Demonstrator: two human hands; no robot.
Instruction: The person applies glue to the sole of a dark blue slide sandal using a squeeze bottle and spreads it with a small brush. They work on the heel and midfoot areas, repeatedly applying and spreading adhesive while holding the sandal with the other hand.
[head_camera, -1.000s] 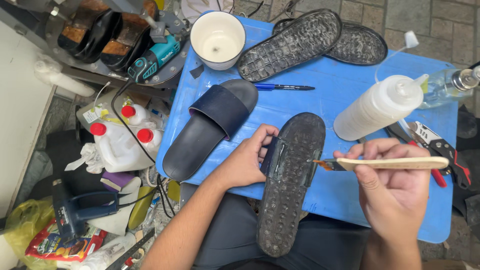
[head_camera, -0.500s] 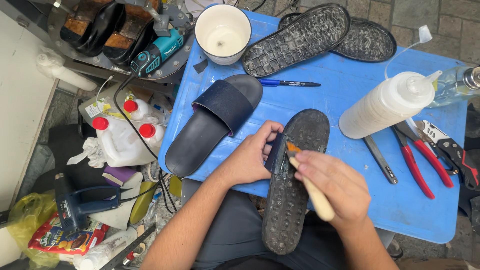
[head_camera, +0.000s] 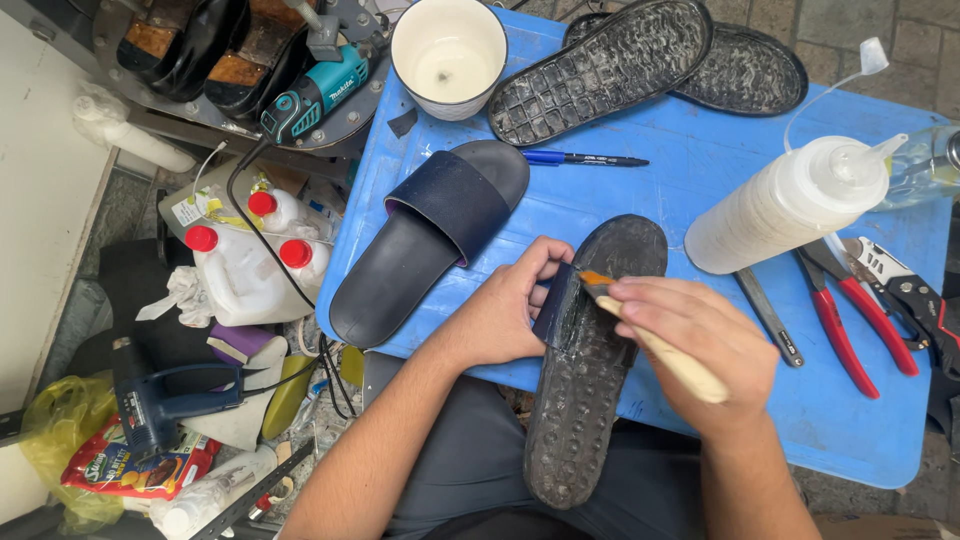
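Centrally, a black sandal sole (head_camera: 590, 370) is lying on the blue table (head_camera: 700, 180), long axis running six to twelve o'clock. Left hand (head_camera: 505, 310) is gripping its nine o'clock edge; right hand (head_camera: 700, 345), at three o'clock, is clasping a wooden-handled brush (head_camera: 655, 340) onto it.

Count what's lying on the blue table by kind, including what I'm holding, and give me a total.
Slide sandals: 2, one whole sandal and the upturned sandal under the left hand
Loose soles: 2
Brush, in the right hand: 1
Cup: 1
Pen: 1
Squeeze bottle: 1
Red-handled pliers: 2
Total: 10
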